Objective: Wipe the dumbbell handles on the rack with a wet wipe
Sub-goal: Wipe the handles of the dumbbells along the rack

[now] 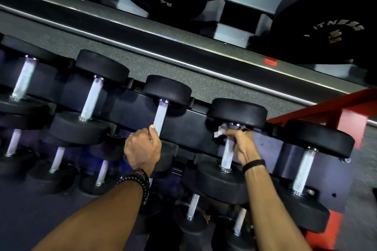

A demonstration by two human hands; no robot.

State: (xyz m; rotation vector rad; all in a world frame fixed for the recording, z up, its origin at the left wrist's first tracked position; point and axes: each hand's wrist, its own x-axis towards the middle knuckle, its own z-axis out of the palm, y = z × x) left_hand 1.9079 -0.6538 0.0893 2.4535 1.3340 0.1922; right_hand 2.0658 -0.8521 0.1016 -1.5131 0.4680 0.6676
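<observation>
Progress looked partial: your right hand (241,144) pinched the wet wipe (221,131) at the far end of one dumbbell handle (227,155) on the rack (193,128), your left hand (142,147) gripped the neighbouring handle (160,114); other handles remained.

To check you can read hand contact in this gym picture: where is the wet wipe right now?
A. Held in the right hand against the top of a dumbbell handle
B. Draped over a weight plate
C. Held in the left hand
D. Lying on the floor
A: the right hand pinches the white wet wipe at the upper end of a dumbbell handle, while the left hand grips the neighbouring handle bare.
</observation>
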